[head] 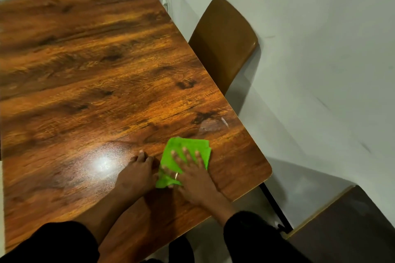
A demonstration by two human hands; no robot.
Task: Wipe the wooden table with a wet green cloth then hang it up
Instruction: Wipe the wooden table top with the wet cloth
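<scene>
The green cloth (pixel 184 159) is lying folded and flat on the wooden tabletop (pixel 102 74), near its 5 o'clock corner, and I am pressing it down with my right hand (pixel 192 174), fingers (pixel 186 155) spread apart across it so the whole pad is bearing on the wood rather than bunching up. My left hand (pixel 136 172) is resting palm-down just beside the cloth at its 9 o'clock side, fingers together and gripping nothing; I judge it is steadying me as I lean in. The cloth is looking soft and slightly rumpled at its edges, bright against the dark, streaky grain. The tabletop is glossy, throwing back a glare at 9 o'clock of my left hand, and a pale smear (pixel 211 125) is sitting at 1 o'clock of the cloth.
</scene>
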